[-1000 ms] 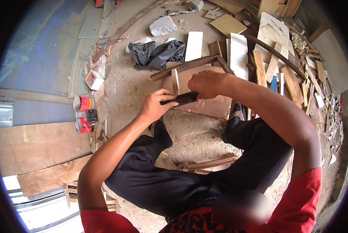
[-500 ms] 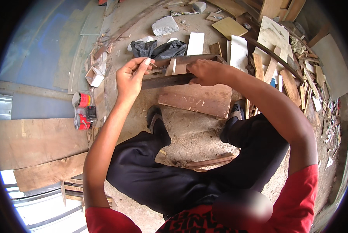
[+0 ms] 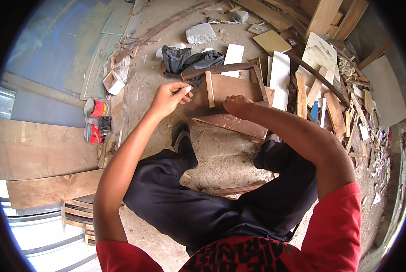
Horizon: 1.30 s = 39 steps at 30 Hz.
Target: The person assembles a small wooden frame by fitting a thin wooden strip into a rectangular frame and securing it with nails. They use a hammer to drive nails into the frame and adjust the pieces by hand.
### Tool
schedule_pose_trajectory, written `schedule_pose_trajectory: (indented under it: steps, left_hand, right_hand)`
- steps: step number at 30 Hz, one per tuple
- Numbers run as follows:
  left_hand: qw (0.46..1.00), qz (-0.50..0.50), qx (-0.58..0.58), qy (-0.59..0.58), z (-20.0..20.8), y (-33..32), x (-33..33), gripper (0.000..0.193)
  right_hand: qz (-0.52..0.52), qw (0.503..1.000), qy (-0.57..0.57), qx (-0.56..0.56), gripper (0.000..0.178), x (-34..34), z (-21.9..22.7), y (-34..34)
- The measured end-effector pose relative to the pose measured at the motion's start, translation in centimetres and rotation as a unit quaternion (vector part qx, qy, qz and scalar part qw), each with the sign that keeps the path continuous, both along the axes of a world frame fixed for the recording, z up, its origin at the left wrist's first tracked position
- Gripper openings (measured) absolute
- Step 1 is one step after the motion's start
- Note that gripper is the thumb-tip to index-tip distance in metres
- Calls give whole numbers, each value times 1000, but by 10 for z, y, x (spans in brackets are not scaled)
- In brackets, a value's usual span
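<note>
A dark brown wooden frame [image 3: 221, 69] with a lighter crossbar [image 3: 210, 89] lies tilted ahead of my feet. My right hand [image 3: 239, 107] is closed over its near rail. Under and in front of that rail sits a reddish-brown wooden board [image 3: 232, 126], partly covered by my hand and the frame. My left hand [image 3: 170, 99] hovers by the frame's left end, thumb and fingers pinched together; whatever is between the fingertips is too small to make out.
Black plastic bags [image 3: 189, 61] and a pale stone block [image 3: 200, 33] lie beyond the frame. Scrap boards [image 3: 334, 106] crowd the right side. Red tins [image 3: 96, 109] and a small white box [image 3: 114, 83] stand at left. Wood strips [image 3: 237, 189] lie between my legs.
The near rail under my right hand has dropped toward me, so more of the frame's inside and its crossbar show. My left hand has moved slightly lower and to the right, still pinched.
</note>
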<state>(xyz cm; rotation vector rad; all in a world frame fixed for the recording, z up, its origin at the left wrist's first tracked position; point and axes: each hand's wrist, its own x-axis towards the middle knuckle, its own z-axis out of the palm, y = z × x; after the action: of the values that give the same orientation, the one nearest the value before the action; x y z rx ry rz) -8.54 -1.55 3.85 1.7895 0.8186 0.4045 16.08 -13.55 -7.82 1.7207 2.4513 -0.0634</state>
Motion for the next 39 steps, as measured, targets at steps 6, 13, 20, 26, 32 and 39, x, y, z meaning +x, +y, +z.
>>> schedule_pose_trajectory:
  steps: [6,13,20,26,32,39]
  left_hand:
    - [999,-4,-12,-41,13,-8,18,28]
    - [986,60,-105,-112,60,-32,66,29]
    - [989,9,-127,-75,25,-47,112,23]
    - [919,-176,346,66,-56,-95,115,17]
    - [941,-110,320,8,-160,-150,119,17]
    - [951,20,305,-40,-183,-174,118,12]
  right_hand:
    - [-67,975,208,44,31,-6,52,-8]
    - [-174,778,586,148,38,-18,154,-17]
    - [-243,789,521,214,21,9,116,-46]
    - [-269,829,442,214,15,17,0,-129]
    - [-281,875,329,216,21,10,-55,-156]
    - [-321,791,383,354,27,34,-57,-176]
